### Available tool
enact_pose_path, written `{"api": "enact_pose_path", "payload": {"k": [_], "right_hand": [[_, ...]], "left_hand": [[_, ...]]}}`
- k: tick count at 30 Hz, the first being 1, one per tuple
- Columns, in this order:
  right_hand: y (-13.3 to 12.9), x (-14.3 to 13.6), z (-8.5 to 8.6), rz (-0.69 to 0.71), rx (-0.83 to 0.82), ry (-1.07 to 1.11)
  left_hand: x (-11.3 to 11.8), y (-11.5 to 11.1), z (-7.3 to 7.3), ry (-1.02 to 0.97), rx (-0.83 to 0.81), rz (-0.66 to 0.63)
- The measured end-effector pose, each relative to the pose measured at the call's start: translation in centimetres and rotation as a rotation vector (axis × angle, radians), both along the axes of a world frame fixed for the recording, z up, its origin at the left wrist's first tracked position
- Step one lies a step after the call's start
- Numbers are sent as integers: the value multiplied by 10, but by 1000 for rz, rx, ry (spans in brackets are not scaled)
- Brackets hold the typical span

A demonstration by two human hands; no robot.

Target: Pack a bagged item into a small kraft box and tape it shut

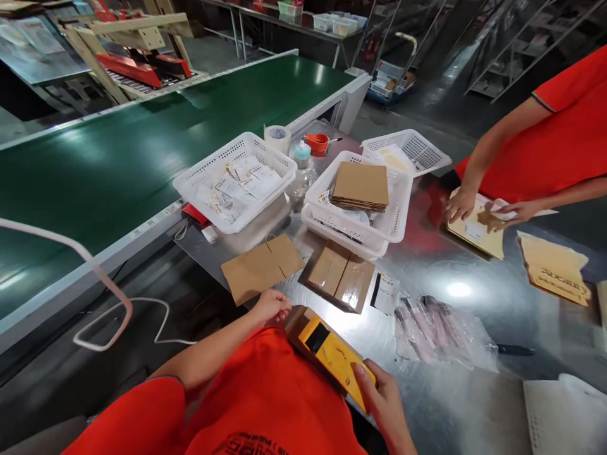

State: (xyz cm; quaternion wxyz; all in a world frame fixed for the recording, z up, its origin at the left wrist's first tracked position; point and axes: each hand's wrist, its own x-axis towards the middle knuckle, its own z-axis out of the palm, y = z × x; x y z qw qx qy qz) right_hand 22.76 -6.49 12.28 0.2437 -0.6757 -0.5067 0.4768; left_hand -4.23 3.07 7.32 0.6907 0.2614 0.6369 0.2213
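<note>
My right hand (pixel 382 392) is wrapped round the lower end of a yellow handheld device (pixel 334 354) with a black panel at its far end. Beneath the device, close against my shirt, shows part of a brown cardboard box (pixel 298 321). My left hand (pixel 274 306) is closed with curled fingers beside that box; whatever its fingertips hold, if anything, is hidden. Just beyond it lies a flat folded cardboard piece (pixel 263 265). A taped cardboard box (pixel 340 275) sits on the metal table (pixel 370 341), with a white printed slip (pixel 386 292) at its right.
White baskets hold small packets (pixel 244 180) and stacked cardboard (pixel 360 184). A clear bottle (pixel 302 165), tape roll (pixel 277 138) and red tape dispenser (pixel 317 144) stand behind. Plastic-wrapped items (pixel 441 328) lie right. A co-worker's hands (pixel 462 203) handle papers. A green conveyor (pixel 190 126) runs alongside.
</note>
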Motion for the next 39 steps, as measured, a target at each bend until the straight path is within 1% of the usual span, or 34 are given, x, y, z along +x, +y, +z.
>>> {"api": "enact_pose_path", "payload": {"k": [3, 7, 12, 15, 18, 21, 25, 27, 29, 31, 33, 35, 37, 39], "right_hand": [[5, -4, -2, 50, -19, -61], [11, -12, -4, 73, -55, -150], [16, -17, -5, 90, -57, -236], [15, -15, -8, 91, -49, -262], [14, -14, -9, 83, -43, -257], [14, -13, -9, 88, -43, -269], [15, -12, -8, 87, -13, -271], [14, -11, -8, 74, 5, -261], [13, -11, -7, 74, 3, -248], [13, -11, -5, 89, -11, -240], [13, -12, -3, 90, -22, -240], [14, -14, 0, 72, -27, -249], [14, -16, 1, 64, -25, -249], [14, -16, 1, 65, -18, -235]], "left_hand": [[-10, 3, -8, 10, -17, -28], [-12, -2, -26, 68, 36, -33], [1, -11, -60, 186, 161, -59], [15, -21, -73, 265, 252, -112], [26, -34, -74, 329, 348, -200], [29, -40, -73, 386, 396, -319], [19, -35, -72, 452, 344, -505], [12, -35, -69, 486, 340, -565], [7, -40, -64, 508, 369, -594], [6, -49, -62, 469, 451, -657], [8, -57, -64, 374, 541, -749], [10, -62, -70, 327, 561, -828], [10, -63, -76, 374, 544, -876], [6, -59, -76, 434, 542, -920]]}}
